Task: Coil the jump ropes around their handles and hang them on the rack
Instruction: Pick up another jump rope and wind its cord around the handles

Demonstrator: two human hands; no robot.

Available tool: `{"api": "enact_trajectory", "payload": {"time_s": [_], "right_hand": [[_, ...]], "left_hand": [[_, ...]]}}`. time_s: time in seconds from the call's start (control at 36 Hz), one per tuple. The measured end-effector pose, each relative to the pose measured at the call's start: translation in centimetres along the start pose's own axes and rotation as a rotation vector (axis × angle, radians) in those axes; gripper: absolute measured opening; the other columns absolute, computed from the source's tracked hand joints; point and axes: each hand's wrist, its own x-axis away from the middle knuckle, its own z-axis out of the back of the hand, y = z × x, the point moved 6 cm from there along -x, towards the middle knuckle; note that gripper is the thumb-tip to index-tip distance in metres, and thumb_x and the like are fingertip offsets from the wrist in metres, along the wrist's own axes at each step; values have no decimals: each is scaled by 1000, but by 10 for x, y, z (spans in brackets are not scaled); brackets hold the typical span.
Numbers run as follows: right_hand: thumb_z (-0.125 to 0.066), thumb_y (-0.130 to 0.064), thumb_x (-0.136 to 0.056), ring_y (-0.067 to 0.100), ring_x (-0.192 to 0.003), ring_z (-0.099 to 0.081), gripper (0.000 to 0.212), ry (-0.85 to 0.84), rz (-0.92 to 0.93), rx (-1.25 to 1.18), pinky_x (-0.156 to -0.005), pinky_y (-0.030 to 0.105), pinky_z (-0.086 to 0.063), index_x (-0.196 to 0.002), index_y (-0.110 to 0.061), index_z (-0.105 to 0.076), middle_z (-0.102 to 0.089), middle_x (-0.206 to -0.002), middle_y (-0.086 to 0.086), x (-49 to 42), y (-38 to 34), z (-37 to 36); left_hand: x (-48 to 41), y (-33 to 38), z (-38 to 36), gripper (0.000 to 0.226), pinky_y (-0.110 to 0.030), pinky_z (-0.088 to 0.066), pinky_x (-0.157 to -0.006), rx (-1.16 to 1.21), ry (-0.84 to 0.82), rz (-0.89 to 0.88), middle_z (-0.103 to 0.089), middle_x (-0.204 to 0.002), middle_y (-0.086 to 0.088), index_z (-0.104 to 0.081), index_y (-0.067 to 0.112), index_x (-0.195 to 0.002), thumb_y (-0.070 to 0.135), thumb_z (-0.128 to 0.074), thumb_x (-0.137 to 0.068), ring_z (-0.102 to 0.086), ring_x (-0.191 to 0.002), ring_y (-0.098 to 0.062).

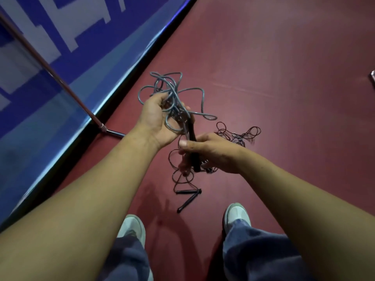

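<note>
**Grey rope in hand: handles lie lengthwise between the two hands**

I find the grey jump rope (174, 92) held above the red floor (284, 78), uncoiled, with its loops spilling loose. The left hand (156, 122) is palm up, fingers curled round the tangle at the far end. The right hand (213, 153) grips the black handles (191, 130) near their middle, thumb on top. I cannot tell whether it holds one handle or two.

The governing relation is that the handles' long axis runs away from the body. The near end projects below the right hand and the far end meets the left fingers. In my judgement the right hand is placed to steady this axis while the left, nearer the slack, feeds turns across it.

A second, dark rope (237, 134) lies on the floor beyond the right hand, its handles (187, 197) just ahead of the shoes, untouched. A metal pole (50, 67) stands to the left, possibly part of the rack.
</note>
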Motion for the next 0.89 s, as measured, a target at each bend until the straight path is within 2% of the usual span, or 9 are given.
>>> {"api": "enact_trajectory", "payload": {"time_s": [0.08, 0.19, 0.31, 0.42, 0.56, 0.61, 0.67, 0.75, 0.89], "right_hand": [[-60, -47, -101, 30, -78, -71, 38, 18, -30, 17, -63, 29, -51, -102, -9, -67, -68, -75, 10, -2, 3, 2], [-51, -53, -103, 31, -76, -68, 44, -118, -142, 18, -60, 30, -53, -107, -11, -63, -61, -75, 8, 2, 17, -2], [-54, -37, -105, 23, -54, -53, 30, -132, -199, -7, -73, 40, -48, -109, -8, -63, -50, -67, 5, 5, 19, 0], [-54, -18, -100, 18, -53, -42, 27, -83, -182, -162, -60, 34, -44, -120, -4, -65, -50, -70, 5, 5, 11, 1], [-45, -8, -100, 16, -54, -45, 32, -55, -156, -284, -58, 33, -49, -129, 0, -58, -57, -73, 7, 2, 2, 0], [-44, -5, -101, 18, -57, -48, 29, -36, -168, -312, -57, 33, -53, -126, -2, -58, -60, -74, 8, 1, 1, -2], [-45, -5, -100, 20, -60, -49, 29, 1, -175, -353, -53, 31, -53, -126, -2, -58, -62, -73, 8, 0, -1, -2], [-45, -6, -100, 18, -59, -50, 26, 42, -174, -467, -52, 29, -55, -123, -4, -57, -60, -74, 7, -2, -6, -2], [-40, -5, -102, 16, -60, -58, 27, 49, -110, -644, -69, 40, -66, -124, -2, -54, -55, -77, 9, -9, -19, -5]], "left_hand": [[-5, 6, 11, 33, -35, -50, -71, -94, 11, -6, -58, -66, -4, -60, 15, -69, 23, -47, -98, -62, -56, -19], [-14, 7, 43, 16, -39, -55, -69, -353, 132, 22, -59, -83, -3, -60, 20, -85, 30, -54, -96, -70, -73, -21], [-13, -2, 65, 15, -44, -60, -67, -506, 171, 86, -58, -94, -6, -64, 20, -92, 35, -65, -94, -63, -83, -26], [-8, -11, 65, 20, -52, -58, -79, -558, 119, 162, -51, -108, -7, -62, 13, -108, 28, -59, -95, -61, -81, -28], [5, -9, 51, 46, -55, -54, -76, -941, 64, 154, -30, -162, -1, -48, 30, -146, 23, -52, -100, -37, -139, -35], [14, -12, 49, 59, -59, -57, -73, -1164, -14, 255, -22, -166, -2, -31, 35, -157, 21, -48, -103, -34, -143, -40], [23, -10, 49, 52, -59, -61, -69, -1410, -17, 281, -44, -150, -16, -39, 25, -153, 17, -48, -102, -56, -123, -42], [33, -4, 43, 19, -53, -64, -61, -1495, 4, 84, -70, -103, -24, -68, 4, -107, 14, -56, -96, -74, -87, -39], [45, -28, 35, 10, -40, -51, -81, -1425, -353, 65, -68, -80, 9, -72, 21, -81, 30, -76, -79, -62, -79, -10]]}}
